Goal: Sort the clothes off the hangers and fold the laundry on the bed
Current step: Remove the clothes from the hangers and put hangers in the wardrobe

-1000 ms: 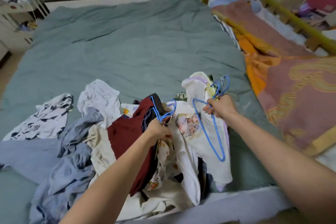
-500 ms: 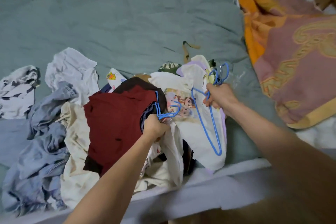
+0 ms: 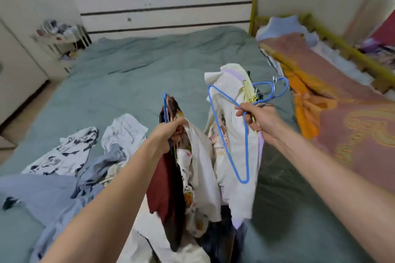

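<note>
The left hand (image 3: 168, 134) grips a bunch of hangered clothes (image 3: 171, 177); the right hand (image 3: 258, 121) clutches blue hangers (image 3: 226, 134) under a white garment (image 3: 233, 156). Both are lifted above the bed (image 3: 149, 70), likely to split the bundles

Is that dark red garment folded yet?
No. The red garment hangs unfolded from hangers gripped in the left hand, above the bed.

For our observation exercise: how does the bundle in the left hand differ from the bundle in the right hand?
The left hand bundle includes a dark red garment; the right hand bundle is pale, a printed white top. A bare blue hanger hangs on the right; the left's hangers are mostly hidden. Both are gripped at the hangers.
</note>
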Available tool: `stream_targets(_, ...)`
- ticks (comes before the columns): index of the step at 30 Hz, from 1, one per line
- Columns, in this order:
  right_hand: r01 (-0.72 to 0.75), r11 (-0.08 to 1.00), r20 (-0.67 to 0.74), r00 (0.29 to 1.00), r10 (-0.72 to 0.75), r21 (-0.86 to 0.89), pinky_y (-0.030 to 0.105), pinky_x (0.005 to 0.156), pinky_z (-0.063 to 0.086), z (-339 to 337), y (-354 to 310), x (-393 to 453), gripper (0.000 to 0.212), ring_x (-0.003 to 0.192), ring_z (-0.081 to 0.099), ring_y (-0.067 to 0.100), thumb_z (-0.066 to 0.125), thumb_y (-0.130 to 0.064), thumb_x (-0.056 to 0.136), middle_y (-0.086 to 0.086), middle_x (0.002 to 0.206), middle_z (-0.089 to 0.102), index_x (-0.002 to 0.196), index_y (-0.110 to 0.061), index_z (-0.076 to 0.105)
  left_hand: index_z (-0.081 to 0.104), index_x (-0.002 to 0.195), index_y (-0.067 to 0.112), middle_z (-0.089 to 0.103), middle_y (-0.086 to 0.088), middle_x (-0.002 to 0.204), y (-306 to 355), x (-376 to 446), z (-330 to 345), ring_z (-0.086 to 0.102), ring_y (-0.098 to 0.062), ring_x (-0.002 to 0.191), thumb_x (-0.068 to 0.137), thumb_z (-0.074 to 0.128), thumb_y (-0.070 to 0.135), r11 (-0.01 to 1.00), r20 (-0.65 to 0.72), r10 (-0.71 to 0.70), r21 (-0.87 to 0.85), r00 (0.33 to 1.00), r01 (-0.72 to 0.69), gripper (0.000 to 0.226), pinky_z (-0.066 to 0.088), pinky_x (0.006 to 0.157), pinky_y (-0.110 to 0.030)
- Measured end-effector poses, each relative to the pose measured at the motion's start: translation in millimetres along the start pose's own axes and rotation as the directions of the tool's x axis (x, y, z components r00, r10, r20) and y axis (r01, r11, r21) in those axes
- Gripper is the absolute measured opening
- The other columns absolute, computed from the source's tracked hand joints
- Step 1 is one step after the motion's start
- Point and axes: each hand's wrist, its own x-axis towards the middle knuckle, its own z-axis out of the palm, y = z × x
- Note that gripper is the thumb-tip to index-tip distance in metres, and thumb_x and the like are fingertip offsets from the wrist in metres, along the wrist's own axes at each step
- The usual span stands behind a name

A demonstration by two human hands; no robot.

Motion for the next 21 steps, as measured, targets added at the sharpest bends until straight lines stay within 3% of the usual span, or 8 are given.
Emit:
stream_targets(5, 0.141, 0.98, 0.109, 0.981, -0.157, 0.14, 0.012, 0.03, 0.02, 21.5, -60.7, -11.1, 0.014, 0.04, 0.047, 0.002, 0.057, -0.008, 0.092, 0.002, 0.062, 0.068, 0.088, 0.001, 0.067, 0.049, 0.059, 0.017, 0.039, 0.004, 0.045, 59.0, -46.0, -12.0, 0.03, -0.004, 0.03, 0.083, 0.073, 0.017, 0.981, -0.039, 0.13, -0.142, 0.991, -0.134, 0.034, 0.019, 0.046, -0.018)
stream_targets(8, 0.152, 0.957, 0.187, 0.961, -0.202, 0.248, 0.012, 0.029, 0.02, 34.3, -81.9, -15.3, 0.014, 0.045, 0.053, 0.001, 0.058, -0.01, 0.092, 0.003, 0.067, 0.069, 0.092, 0.001, 0.066, 0.045, 0.062, 0.019, 0.038, 0.005, 0.045, 80.9, -63.5, -36.2, 0.029, -0.004, 0.032, 0.083, 0.074, 0.021, 0.959, -0.107, 0.199, -0.183, 0.974, -0.216, 0.036, 0.019, 0.041, -0.017)
stream_targets(12, 0.072, 0.928, 0.322, 0.926, -0.198, 0.365, 0.01, 0.029, 0.02, 54.2, -95.4, -16.7, 0.013, 0.06, 0.065, 0.0, 0.053, -0.009, 0.093, 0.002, 0.075, 0.073, 0.096, -0.003, 0.064, 0.049, 0.065, 0.017, 0.038, 0.005, 0.047, 86.6, -83.8, -63.6, 0.034, -0.005, 0.034, 0.083, 0.074, 0.017, 0.952, -0.175, 0.262, -0.112, 0.949, -0.283, 0.031, 0.025, 0.034, -0.015)
stream_targets(16, -0.012, 0.94, 0.34, 0.934, -0.11, 0.34, 0.01, 0.029, 0.021, 85.1, -85.4, -14.3, 0.014, 0.038, 0.044, 0.001, 0.051, -0.008, 0.088, -0.003, 0.061, 0.061, 0.093, -0.003, 0.063, 0.052, 0.07, 0.016, 0.042, -0.002, 0.062, 69.9, -98.0, -76.7, 0.045, -0.006, 0.036, 0.08, 0.078, 0.019, 0.963, -0.198, 0.241, -0.073, 0.95, -0.259, 0.028, 0.03, 0.034, -0.013)
stream_targets(21, -0.071, 0.963, 0.458, 0.887, -0.058, 0.258, 0.011, 0.031, 0.016, 122.0, -64.9, -19.2, 0.012, 0.035, 0.034, 0.002, 0.051, -0.011, 0.086, -0.003, 0.059, 0.051, 0.086, -0.005, 0.061, 0.055, 0.072, 0.013, 0.046, -0.002, 0.06, 46.8, -116.9, -89.5, 0.046, -0.006, 0.033, 0.083, 0.076, 0.015, 0.973, -0.279, 0.156, -0.119, 0.948, -0.195, 0.024, 0.031, 0.034, -0.015)
